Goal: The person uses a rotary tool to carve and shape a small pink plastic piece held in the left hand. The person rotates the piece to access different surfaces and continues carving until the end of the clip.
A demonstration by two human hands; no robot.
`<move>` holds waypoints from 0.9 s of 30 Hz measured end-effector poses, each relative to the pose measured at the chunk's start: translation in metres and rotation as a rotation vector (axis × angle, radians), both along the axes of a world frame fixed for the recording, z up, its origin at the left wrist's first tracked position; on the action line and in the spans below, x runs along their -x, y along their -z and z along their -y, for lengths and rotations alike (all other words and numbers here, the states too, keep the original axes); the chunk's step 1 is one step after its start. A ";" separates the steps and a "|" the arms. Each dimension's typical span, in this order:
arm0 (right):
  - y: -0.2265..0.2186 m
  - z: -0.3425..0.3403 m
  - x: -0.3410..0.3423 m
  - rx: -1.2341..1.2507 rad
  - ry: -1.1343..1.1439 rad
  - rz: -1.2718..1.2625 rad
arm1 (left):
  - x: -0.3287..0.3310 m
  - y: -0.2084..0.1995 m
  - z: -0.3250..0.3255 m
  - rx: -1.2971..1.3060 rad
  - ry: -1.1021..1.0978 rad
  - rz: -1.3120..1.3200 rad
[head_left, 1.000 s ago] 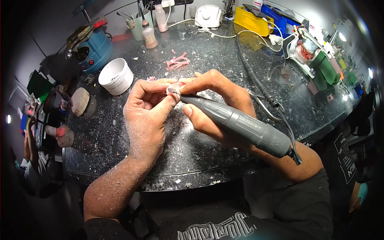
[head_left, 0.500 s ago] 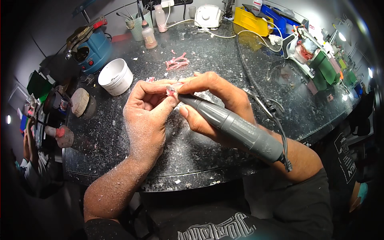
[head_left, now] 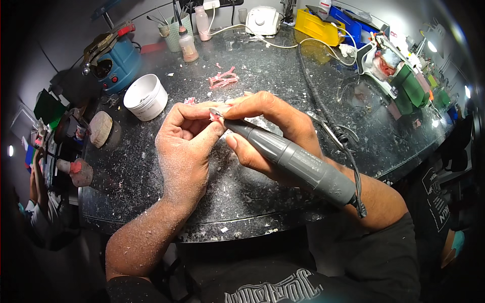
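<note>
Left grip (head_left: 183, 139): pink piece (head_left: 214, 117) is being pinched, seemingly for steadiness; just rightward, grey handpiece (head_left: 293, 159) is being clasped by right grip (head_left: 297, 123), likely for control.

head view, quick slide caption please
Right hand holds a grey handpiece at a small pink piece in the left hand.

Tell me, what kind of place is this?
Probably a workshop, maybe a dental lab: a grey handheld power tool is held at a small pink piece, white dust speckles the dark bench, and pink scraps lie there too.
</note>
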State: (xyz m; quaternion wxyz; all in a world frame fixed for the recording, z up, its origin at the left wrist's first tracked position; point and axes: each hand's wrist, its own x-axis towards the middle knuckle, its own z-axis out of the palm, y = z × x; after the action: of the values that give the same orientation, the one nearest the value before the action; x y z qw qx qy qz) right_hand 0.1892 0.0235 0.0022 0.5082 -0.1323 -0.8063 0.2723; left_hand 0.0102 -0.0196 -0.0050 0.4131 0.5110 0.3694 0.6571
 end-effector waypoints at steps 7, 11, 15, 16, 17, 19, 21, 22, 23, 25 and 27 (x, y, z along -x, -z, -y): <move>-0.002 0.002 -0.003 -0.039 0.035 0.034 | -0.002 -0.001 0.000 0.004 0.010 0.039; -0.003 0.002 -0.003 -0.011 0.061 0.043 | -0.001 0.001 -0.001 -0.004 -0.005 0.024; -0.003 0.003 -0.002 -0.009 0.058 0.028 | -0.002 0.001 0.000 -0.010 -0.009 0.029; -0.004 0.003 -0.002 -0.016 0.055 0.027 | -0.002 0.001 0.000 -0.016 -0.013 0.036; -0.004 0.002 -0.002 -0.023 0.053 0.024 | -0.002 0.001 0.000 -0.008 -0.015 0.028; -0.002 0.000 -0.003 -0.035 0.050 0.017 | -0.001 0.001 0.000 0.007 -0.018 0.010; -0.005 0.002 -0.003 -0.023 0.101 0.025 | -0.002 0.000 0.000 -0.009 -0.033 0.027; -0.006 0.004 -0.003 -0.017 0.127 0.029 | -0.003 0.000 0.000 -0.018 -0.040 0.037; -0.003 0.006 0.000 0.094 0.161 -0.035 | -0.004 -0.002 0.000 -0.016 -0.041 0.032; -0.002 0.007 0.000 0.192 0.152 -0.067 | -0.007 -0.006 0.001 -0.011 -0.044 0.024; -0.003 0.008 -0.002 0.175 0.148 -0.045 | -0.007 -0.005 0.000 -0.036 -0.051 0.028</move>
State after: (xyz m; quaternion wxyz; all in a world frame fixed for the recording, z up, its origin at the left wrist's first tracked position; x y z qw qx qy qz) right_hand 0.1909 0.0159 0.0053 0.5314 -0.2291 -0.7559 0.3062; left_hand 0.0175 -0.0200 0.0002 0.3922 0.4996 0.3647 0.6808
